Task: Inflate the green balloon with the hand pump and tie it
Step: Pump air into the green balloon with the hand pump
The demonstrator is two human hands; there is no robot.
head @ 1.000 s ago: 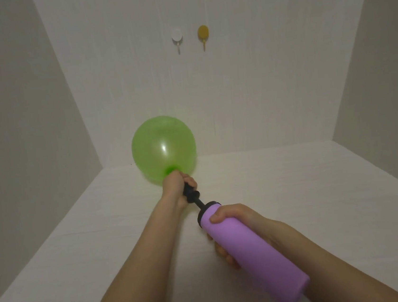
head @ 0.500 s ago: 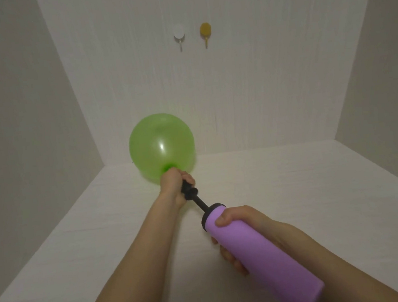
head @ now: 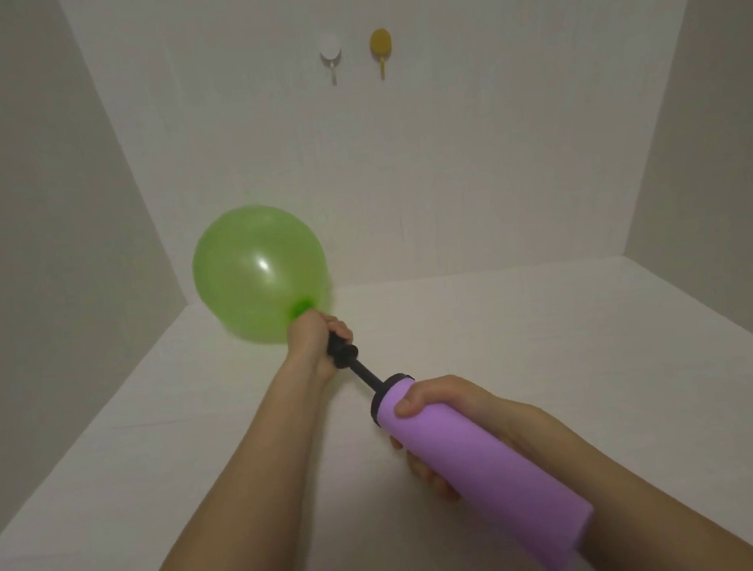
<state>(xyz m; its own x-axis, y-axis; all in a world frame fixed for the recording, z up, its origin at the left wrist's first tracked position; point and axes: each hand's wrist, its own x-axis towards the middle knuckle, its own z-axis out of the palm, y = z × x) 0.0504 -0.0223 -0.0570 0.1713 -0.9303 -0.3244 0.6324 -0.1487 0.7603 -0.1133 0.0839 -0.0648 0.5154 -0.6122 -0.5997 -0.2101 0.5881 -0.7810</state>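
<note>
The round translucent green balloon point(head: 260, 272) is pinched at its neck onto the black nozzle point(head: 341, 351) by the left hand point(head: 313, 346); the purple cylindrical hand pump point(head: 474, 462) is gripped by the right hand point(head: 454, 408).

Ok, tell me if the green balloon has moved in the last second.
Yes: the green balloon shifted left, nearer the back-left corner, farther from the white hook.

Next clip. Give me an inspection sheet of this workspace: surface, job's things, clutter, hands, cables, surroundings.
Surface: pale table, faint grain.
Job's things: green balloon, partly inflated, neck at the pump's black tip; purple pump, its black rod partly drawn out.
Clutter: nothing seen.
Hands: left hand grips the balloon's neck at the tip; right hand grips the pump's barrel.
Cables: nothing seen.
Surroundings: pale walls on three sides; white hook and yellow hook on the back wall.
</note>
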